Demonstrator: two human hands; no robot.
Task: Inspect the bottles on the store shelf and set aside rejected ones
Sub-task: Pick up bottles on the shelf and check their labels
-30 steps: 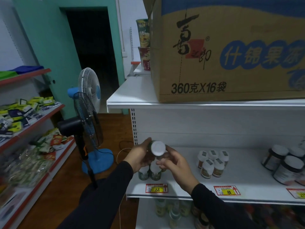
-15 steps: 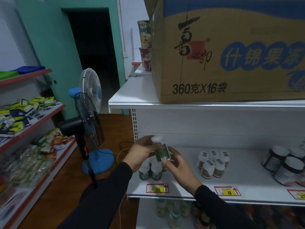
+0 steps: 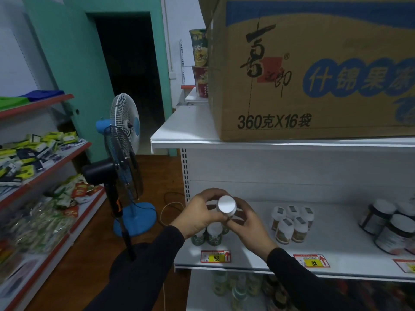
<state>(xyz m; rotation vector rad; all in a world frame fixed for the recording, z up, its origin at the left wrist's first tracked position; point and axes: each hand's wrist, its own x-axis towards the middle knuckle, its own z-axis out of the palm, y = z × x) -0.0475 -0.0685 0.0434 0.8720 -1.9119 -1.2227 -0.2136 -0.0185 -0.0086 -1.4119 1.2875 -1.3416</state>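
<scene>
A small green-labelled bottle with a white cap is held above the white shelf, its cap facing me. My left hand grips it from the left and my right hand holds it from the right. Just below stand two matching green bottles at the shelf's left end. A cluster of several brown-labelled bottles with white caps stands to the right. Dark jars with white lids sit at the far right.
A big cardboard box fills the shelf above. Price tags hang on the shelf's front edge. More bottles stand on the shelf below. A standing fan is in the aisle at left, beside red-edged shelves of packets.
The held bottle was tilted to show its green label half a second ago; now it is turned back with its white cap facing me. Both hands stay on it.
</scene>
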